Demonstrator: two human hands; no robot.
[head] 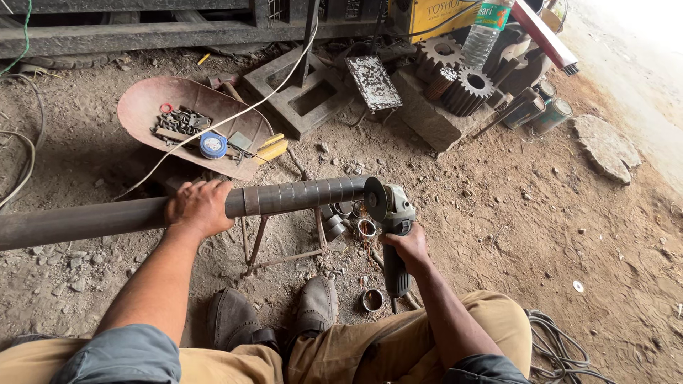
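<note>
Dirt floor point(541, 213), steel pipe point(299, 195) on stand point(281, 245), angle grinder point(391, 213)

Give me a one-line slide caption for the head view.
Left hand steadies a steel pipe on a small stand while the right hand holds an angle grinder at its end.

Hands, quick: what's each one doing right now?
Left hand: closed over the long dark steel pipe, pressing it down.
Right hand: closed on the grey angle grinder, disc at the pipe's end.

The steel pipe point(107, 217) runs off the left edge, partly hidden under the left hand point(199, 206).
</note>
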